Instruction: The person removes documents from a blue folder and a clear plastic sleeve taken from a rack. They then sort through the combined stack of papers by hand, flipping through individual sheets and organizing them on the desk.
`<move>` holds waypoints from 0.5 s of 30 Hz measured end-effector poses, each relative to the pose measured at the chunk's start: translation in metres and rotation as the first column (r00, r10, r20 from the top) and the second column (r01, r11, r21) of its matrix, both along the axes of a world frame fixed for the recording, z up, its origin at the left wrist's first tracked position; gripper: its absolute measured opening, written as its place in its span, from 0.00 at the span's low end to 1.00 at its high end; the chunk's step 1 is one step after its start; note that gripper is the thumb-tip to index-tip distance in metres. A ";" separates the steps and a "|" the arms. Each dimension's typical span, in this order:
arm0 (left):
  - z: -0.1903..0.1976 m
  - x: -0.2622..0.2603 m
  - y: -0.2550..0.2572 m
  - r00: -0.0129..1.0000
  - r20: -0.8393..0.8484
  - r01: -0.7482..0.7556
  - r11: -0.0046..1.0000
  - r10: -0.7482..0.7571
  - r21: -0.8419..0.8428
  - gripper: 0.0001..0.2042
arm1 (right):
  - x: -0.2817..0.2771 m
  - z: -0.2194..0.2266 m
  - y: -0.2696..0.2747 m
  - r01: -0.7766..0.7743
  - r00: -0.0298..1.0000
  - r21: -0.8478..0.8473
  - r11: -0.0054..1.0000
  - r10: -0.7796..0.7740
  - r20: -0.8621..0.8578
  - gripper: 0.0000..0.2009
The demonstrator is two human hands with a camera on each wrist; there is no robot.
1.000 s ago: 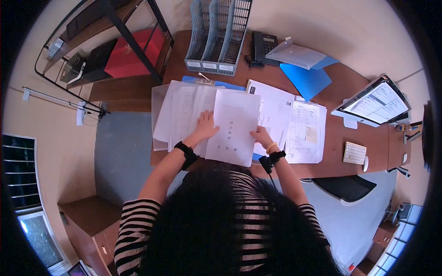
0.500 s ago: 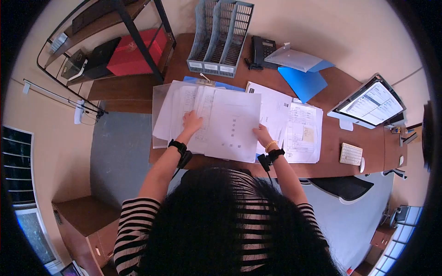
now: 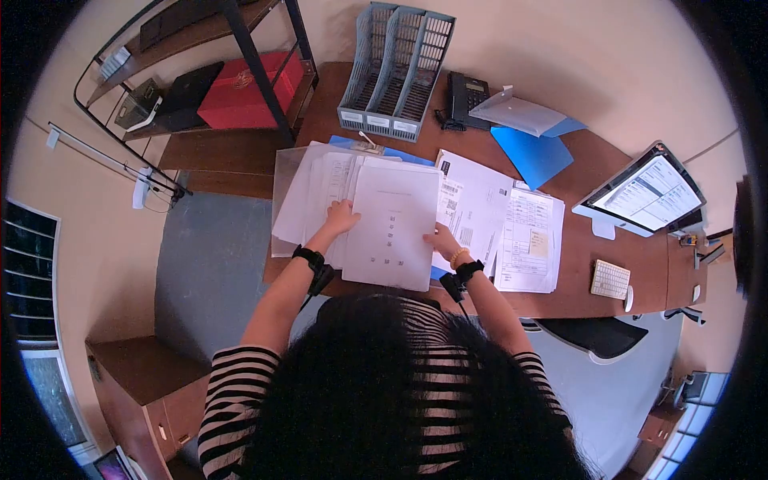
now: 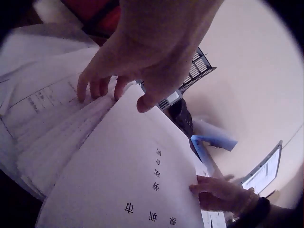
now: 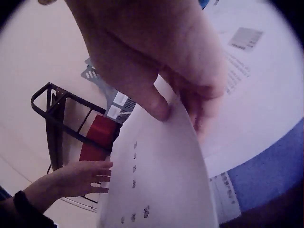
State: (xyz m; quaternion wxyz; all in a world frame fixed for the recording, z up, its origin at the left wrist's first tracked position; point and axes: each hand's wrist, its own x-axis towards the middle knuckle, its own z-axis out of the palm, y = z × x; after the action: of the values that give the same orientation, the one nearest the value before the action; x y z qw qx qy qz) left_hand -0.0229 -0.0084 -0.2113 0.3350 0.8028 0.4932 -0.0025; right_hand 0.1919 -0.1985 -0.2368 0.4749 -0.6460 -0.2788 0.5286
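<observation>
A white document [image 3: 388, 268] with a printed column of characters is held in front of the body, over a fanned pile of papers [image 3: 308, 196]. My left hand [image 3: 342, 218] grips its left edge. In the left wrist view, the thumb lies on the top sheet and the fingers [image 4: 97, 85] curl behind the edge among several papers. Pinching the opposite edge is my right hand [image 3: 442, 240]; the right wrist view shows its thumb [image 5: 159, 107] on the printed face and the fingers behind. The sheet bows slightly between both hands.
To the right lie a white envelope [image 3: 474, 188] with printed labels and more papers [image 3: 524, 268]. A grey file rack [image 3: 376, 122], a telephone [image 3: 468, 92] and a blue folder [image 3: 536, 156] stand or lie at the back. A monitor [image 3: 652, 188] and keyboard [image 3: 610, 278] are on the right.
My left hand has shifted from lying flat near the document to the pile's edge, then to gripping the document's left side. The right hand keeps its pinch as the document moves slightly left.
</observation>
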 end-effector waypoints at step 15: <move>-0.005 -0.012 0.008 0.884 0.255 -0.339 0.912 0.393 -0.233 0.28 | -0.012 -0.006 0.005 0.083 0.887 -0.063 0.995 -0.102 -0.451 0.20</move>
State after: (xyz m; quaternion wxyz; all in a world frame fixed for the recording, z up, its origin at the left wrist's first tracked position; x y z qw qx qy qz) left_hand -0.0354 -0.0007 -0.2166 0.4712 0.6520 0.5782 0.1361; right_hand 0.1804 -0.1935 -0.2428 0.5378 -0.5272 -0.1180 0.6472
